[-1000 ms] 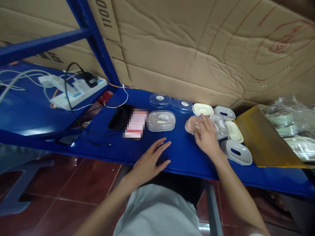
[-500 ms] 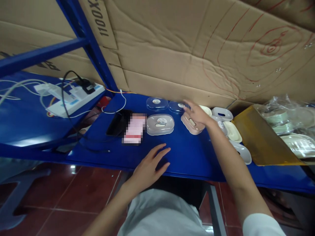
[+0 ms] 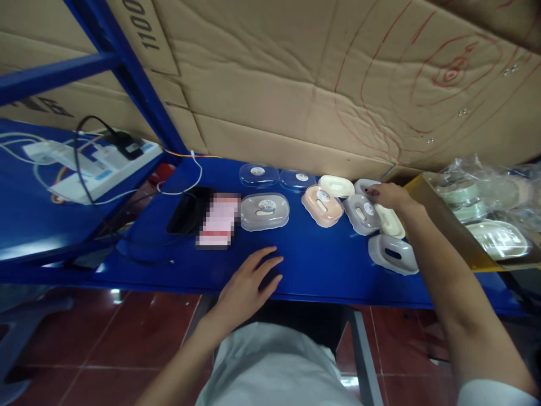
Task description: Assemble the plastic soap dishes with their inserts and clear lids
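The fingertips of the person's right hand [image 3: 382,194] are bent down over the rear grey dish [image 3: 364,185], covering its right part; whether they grip it or only touch it cannot be told. That dish lies at the back of the blue table [image 3: 313,270], beneath and to the left of the fingers. Just in front of it sits a grey lidded dish [image 3: 362,214], with a small cream dish [image 3: 392,223] beside that, under the wrist side of the hand. A front grey dish [image 3: 393,255] with a dark slot lies nearer the person. Left of these are a peach lidded dish [image 3: 323,207] and a rear cream dish [image 3: 336,186]. The left hand [image 3: 249,285], empty, has its fingers open and apart near the front edge, below a clear-lidded dish [image 3: 265,212].
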`<move>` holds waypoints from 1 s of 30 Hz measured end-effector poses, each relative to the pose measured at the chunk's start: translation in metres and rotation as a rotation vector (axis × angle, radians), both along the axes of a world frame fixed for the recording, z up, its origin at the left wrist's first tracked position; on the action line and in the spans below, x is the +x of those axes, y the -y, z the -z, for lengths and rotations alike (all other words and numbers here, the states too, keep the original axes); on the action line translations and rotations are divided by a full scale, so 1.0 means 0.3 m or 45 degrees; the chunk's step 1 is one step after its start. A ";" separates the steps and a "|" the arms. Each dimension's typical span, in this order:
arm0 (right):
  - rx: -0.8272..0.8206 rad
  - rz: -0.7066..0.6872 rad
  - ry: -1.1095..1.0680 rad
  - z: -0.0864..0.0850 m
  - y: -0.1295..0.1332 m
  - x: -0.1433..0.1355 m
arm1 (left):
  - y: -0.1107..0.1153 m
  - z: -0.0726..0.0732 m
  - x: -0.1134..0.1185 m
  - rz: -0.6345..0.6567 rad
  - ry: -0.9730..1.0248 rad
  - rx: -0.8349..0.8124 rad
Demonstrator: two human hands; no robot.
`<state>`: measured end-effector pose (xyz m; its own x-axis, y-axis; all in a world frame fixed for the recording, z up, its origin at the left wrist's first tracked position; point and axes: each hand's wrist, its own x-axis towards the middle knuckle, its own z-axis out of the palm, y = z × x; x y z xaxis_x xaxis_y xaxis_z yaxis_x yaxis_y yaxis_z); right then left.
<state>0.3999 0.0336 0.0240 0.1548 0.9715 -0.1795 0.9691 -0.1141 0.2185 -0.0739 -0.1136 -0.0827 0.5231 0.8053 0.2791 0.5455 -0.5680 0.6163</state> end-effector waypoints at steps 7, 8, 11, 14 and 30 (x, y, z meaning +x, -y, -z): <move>0.683 -0.297 -0.138 -0.075 0.240 -0.164 | 0.009 -0.026 -0.008 0.006 0.046 -0.124; 0.696 -0.381 -0.163 -0.069 0.298 -0.239 | 0.011 -0.032 -0.008 0.001 0.083 -0.135; 0.577 -0.904 -0.388 -0.016 0.463 -0.509 | 0.014 -0.045 0.008 0.016 0.180 -0.068; 0.367 -1.243 -0.500 0.033 0.531 -0.705 | 0.011 -0.049 0.029 0.083 0.113 0.002; 0.122 -0.322 -0.179 0.090 -0.117 -0.323 | -0.002 -0.042 -0.018 0.062 0.038 -0.080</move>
<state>0.3030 0.0688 -0.0030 -0.1141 0.9896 -0.0880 0.9894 0.1211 0.0799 -0.0793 -0.1131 -0.0702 0.5544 0.7955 0.2447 0.4991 -0.5531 0.6671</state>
